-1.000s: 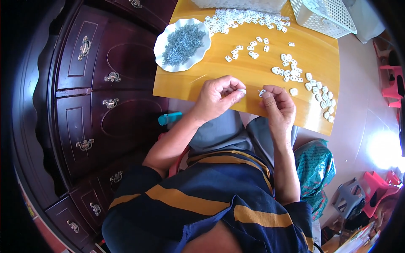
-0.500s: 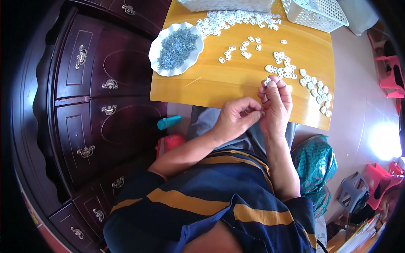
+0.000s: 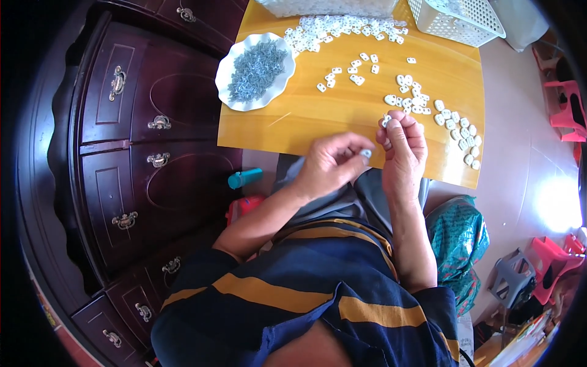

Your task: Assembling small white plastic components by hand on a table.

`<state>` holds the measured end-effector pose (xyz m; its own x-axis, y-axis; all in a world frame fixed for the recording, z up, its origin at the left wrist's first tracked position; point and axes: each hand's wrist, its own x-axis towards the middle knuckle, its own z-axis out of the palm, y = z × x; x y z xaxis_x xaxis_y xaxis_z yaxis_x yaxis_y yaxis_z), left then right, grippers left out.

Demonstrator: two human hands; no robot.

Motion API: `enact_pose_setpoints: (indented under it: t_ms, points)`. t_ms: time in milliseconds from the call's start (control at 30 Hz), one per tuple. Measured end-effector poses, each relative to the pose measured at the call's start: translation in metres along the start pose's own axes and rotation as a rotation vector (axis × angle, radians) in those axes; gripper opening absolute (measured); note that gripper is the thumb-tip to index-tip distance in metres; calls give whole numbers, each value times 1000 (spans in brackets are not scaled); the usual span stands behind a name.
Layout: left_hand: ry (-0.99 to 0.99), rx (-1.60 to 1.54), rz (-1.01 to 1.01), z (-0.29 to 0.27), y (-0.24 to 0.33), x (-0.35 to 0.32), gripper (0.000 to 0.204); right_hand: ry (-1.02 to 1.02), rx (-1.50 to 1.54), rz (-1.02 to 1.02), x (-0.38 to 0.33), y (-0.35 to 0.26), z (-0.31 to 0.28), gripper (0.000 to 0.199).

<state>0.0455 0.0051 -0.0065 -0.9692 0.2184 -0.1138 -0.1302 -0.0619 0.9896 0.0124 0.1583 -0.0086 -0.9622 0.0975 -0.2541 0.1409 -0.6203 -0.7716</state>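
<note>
My left hand [image 3: 333, 164] is over the table's near edge, pinching a small pale plastic piece [image 3: 365, 153] between thumb and fingers. To its right, my right hand [image 3: 405, 145] grips a small white plastic piece with dark holes [image 3: 385, 121] at its fingertips. Its curled lower fingers partly cover something else pale. Just beyond the right hand lies a cluster of similar white two-hole pieces [image 3: 417, 101]. Rounder white pieces [image 3: 455, 123] are spread along the table's right side. A white scalloped bowl [image 3: 224, 79] at the left holds many small grey metal screws or pins [image 3: 257, 70].
More white pieces [image 3: 330, 29] are heaped at the wooden table's [image 3: 275, 131] far side, beside a clear plastic bag [image 3: 330, 6] and a white perforated basket [image 3: 455, 24]. Dark cabinets [image 3: 110, 79] stand left. A green bag [image 3: 455, 232] sits on the floor at right, near stools [image 3: 513, 278].
My left hand has drawn away from the right hand toward the left, and a pale piece now shows in its pinch. My right hand has barely moved.
</note>
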Motion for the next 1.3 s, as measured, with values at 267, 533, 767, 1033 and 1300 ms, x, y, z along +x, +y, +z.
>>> enact_pose_setpoints:
  t_ms: [267, 533, 767, 1033, 1300]
  points:
    - [101, 32, 146, -29, 6, 20, 26, -154, -248, 13, -7, 2, -9, 13]
    - [80, 88, 128, -31, 6, 20, 29, -229, -323, 9, -6, 5, -10, 13]
    - [126, 129, 182, -27, 3, 22, 25, -243, -345, 2, -5, 8, -11, 12]
    - [65, 246, 156, -30, 9, 19, 27, -235, -412, -19, -6, 8, -11, 10]
    - [82, 255, 182, -27, 7, 21, 23, -273, -477, -48, -6, 7, -11, 9]
